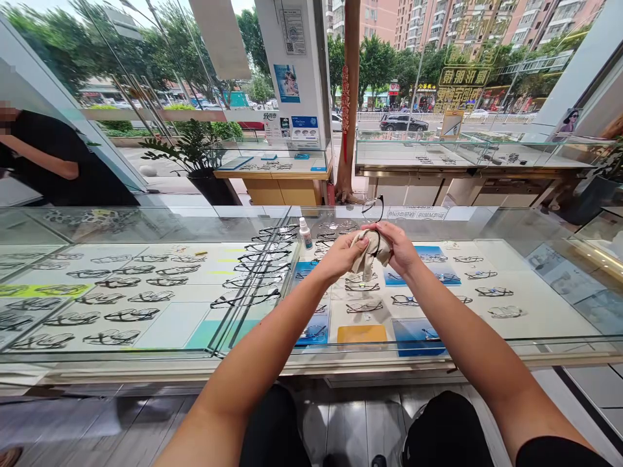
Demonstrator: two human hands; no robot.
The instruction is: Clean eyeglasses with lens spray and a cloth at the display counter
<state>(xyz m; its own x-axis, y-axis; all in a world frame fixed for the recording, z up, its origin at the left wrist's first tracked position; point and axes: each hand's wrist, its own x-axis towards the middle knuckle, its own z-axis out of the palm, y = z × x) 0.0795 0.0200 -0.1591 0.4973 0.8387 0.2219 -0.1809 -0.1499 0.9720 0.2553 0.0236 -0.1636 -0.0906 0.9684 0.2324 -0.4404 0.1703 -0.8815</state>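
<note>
Both my hands are together above the glass counter, around a beige cleaning cloth [370,254]. My left hand [344,251] is closed, pinching the cloth from the left. On the other side my right hand [400,248] is closed round a pair of eyeglasses [381,206] and the cloth's right edge. One dark-rimmed part of these glasses sticks up above the fingers; the cloth and fingers hide much of the rest. A white spray bottle [305,233] stands on the counter to the left of my hands. Beside it, a row of dark-framed eyeglasses [263,267] lies on the glass top.
Under the glass of the display counter [549,318] are many spectacle frames, blue trays [421,337] and an orange pad [361,334]. A person [58,155] in black stands at the far left. More showcases [413,155] and a potted plant [195,149] are by the window.
</note>
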